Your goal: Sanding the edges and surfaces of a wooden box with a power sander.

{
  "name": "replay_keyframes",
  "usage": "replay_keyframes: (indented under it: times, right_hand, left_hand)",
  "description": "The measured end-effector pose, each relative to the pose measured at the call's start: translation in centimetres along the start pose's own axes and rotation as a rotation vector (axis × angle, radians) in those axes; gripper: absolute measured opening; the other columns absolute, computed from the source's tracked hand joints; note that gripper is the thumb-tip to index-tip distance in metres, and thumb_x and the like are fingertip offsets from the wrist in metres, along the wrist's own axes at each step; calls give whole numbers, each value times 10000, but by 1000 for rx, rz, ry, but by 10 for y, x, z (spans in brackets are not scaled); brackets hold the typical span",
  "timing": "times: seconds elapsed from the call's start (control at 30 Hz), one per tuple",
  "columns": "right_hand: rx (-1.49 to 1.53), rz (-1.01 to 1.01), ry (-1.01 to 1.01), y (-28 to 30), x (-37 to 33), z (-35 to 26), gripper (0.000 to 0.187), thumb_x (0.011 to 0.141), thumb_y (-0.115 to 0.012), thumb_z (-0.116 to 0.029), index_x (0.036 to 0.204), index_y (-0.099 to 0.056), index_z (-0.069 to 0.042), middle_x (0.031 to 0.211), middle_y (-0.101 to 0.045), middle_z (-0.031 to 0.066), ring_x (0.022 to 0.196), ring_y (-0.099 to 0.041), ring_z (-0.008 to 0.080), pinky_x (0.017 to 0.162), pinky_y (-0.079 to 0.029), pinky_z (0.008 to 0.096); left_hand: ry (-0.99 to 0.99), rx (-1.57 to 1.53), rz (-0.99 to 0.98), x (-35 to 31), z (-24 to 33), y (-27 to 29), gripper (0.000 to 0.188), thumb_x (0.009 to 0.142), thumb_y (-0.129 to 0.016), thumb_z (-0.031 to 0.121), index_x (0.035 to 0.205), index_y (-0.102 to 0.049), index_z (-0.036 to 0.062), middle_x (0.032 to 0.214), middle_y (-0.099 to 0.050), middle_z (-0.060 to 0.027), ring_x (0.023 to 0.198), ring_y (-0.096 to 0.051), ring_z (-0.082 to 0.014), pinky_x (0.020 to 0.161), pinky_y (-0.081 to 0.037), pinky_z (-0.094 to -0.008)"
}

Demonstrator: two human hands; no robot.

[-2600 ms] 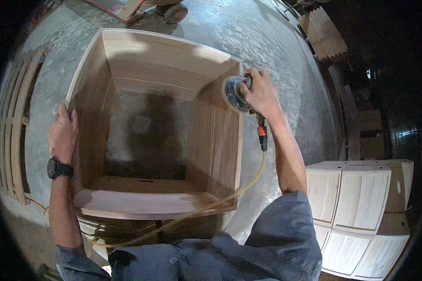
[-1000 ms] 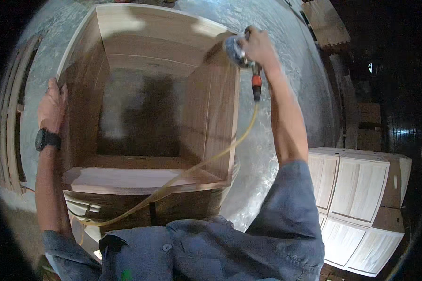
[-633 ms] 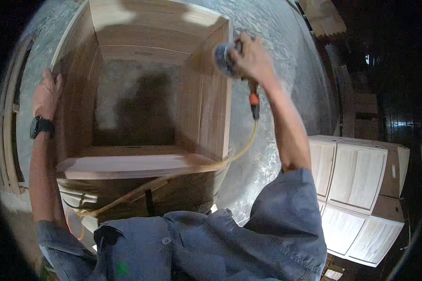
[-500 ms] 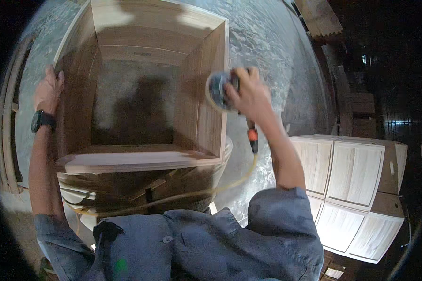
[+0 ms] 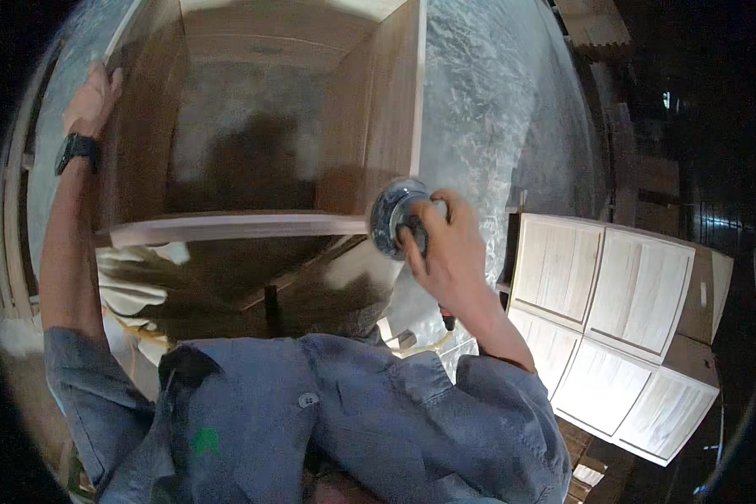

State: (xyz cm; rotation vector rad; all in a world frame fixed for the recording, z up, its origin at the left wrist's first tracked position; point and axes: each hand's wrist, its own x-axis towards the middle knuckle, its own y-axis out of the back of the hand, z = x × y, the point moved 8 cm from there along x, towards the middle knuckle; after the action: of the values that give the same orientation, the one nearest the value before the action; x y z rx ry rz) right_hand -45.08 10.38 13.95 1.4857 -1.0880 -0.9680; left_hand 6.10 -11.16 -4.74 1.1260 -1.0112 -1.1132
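- The open wooden cabinet [image 5: 260, 126] stands before you; your left hand [image 5: 92, 97] clasps its far left wall, so brace there.
- Your right hand [image 5: 445, 252] grips the round sander [image 5: 392, 217] at the near right corner; keep the disc flat against the wood.

The sander [image 5: 392, 217] is round, with a grey metallic disc, tilted on edge against the near right corner of the cabinet [image 5: 252, 168]. The cabinet is an open box of bare pale wood, its opening facing up, shadowed inside.
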Motion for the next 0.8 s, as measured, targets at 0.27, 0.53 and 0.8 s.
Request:
replay_keyframes:
  times: [0.27, 0.53, 0.8]
  right_hand:
    - [-18, 23, -32, 0, -6, -3, 317, 832, -676, -194, 1119, -588, -91, 1159, -528, 210, 1000, -551, 388, 804, -490, 455]
    - [-78, 12, 114, -5, 15, -47, 298, 813, -690, -179, 1083, -595, -96, 1178, -516, 211, 1011, -532, 396, 783, -489, 463]
    - [-25, -43, 241, -11, 32, -96, 292, 785, -708, -163, 1059, -614, -123, 1175, -513, 175, 990, -522, 371, 755, -504, 433]
  left_hand:
    - [1, -39, 156, 3, -2, 9, 524, 960, -435, 495, 1236, -447, 49, 1097, -634, -283, 1007, -598, -480, 867, -477, -540]
    - [8, -53, 67, 7, -10, -2, 762, 944, -411, 605, 1461, -309, 55, 1278, -551, -276, 1100, -566, -460, 945, -454, -490]
    - [34, -112, 115, -5, 30, 33, 576, 913, -498, 462, 1276, -481, 15, 1069, -624, -295, 979, -612, -444, 861, -480, -503]
